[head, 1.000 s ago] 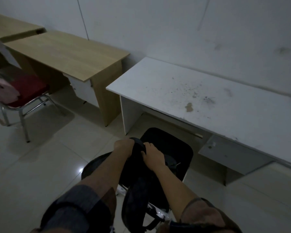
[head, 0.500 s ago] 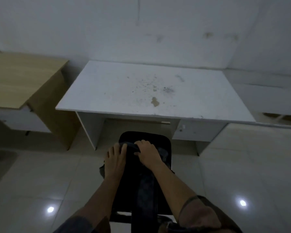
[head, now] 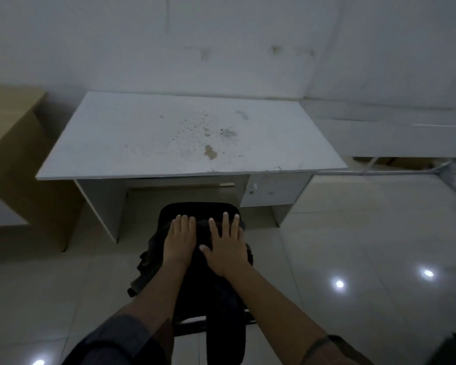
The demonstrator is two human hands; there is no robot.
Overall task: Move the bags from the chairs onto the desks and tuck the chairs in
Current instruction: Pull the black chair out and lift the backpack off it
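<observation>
Dim room with a pale tiled floor and plain white walls; bright ceiling-light reflections on the tiles near the bottom.

Nearest, two bare forearms with dark rolled sleeves reaching forward from the bottom edge. Between them a black bag sitting on a black chair, a broad dark strap or panel of it hanging down toward the bottom edge. Where bag ends and chair begins hard to tell in the gloom. Left hand flat on the top of the bag, fingers straight and close together, gripping nothing. Right hand flat beside it, fingers spread, thumb angled toward the left hand, pressing on the bag and likewise not curled round anything. Hands close together but apart.

Just beyond the chair, a white table set against the wall, top stained with dark specks and a brownish blotch right of centre. Chair standing before the knee opening, not tucked under. Small drawer unit under the table's right end.

At the left edge, a light wooden table just beside the white one. Far right, a low white ledge along the wall, with metal legs showing below it.
</observation>
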